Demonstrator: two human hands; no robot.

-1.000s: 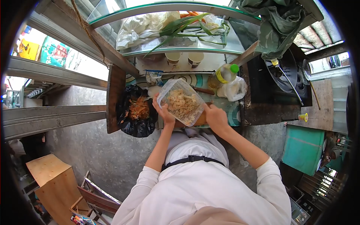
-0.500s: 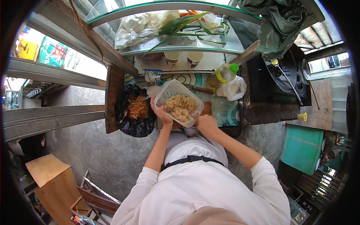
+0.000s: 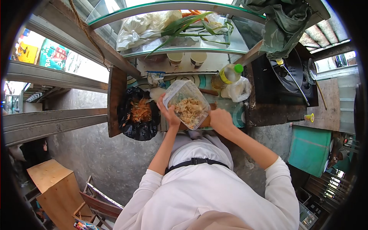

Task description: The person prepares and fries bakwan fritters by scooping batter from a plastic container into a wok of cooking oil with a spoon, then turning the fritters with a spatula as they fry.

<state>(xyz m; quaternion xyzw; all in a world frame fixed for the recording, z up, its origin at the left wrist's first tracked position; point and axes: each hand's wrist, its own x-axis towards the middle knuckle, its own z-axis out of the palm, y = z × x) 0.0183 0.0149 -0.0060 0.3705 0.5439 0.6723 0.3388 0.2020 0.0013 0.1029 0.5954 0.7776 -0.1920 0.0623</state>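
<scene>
My left hand [image 3: 169, 114] grips the left side of a clear plastic container [image 3: 180, 91], which is tilted over the counter. A pale, shredded food mixture with bits of colour [image 3: 189, 112] lies in its lower part. At the container's right edge is my right hand [image 3: 221, 120], closed in a fist; whatever it may hold is hidden. Behind the container a knife's wooden handle [image 3: 209, 91] shows, its blade covered. Part of a brown board [image 3: 207, 121] appears under the container.
On the left is a black plastic bag [image 3: 129, 129] holding orange peelings [image 3: 140, 111]. Behind stand a green-capped bottle [image 3: 227, 76], a white plastic bag [image 3: 240, 90] and two paper cups [image 3: 198, 59]. A glass shelf [image 3: 184, 50] overhangs the counter; a wok [image 3: 289, 82] is at right.
The container has shifted slightly right and tilted more, and the food has slid lower in it. My right hand has moved a little right and up.
</scene>
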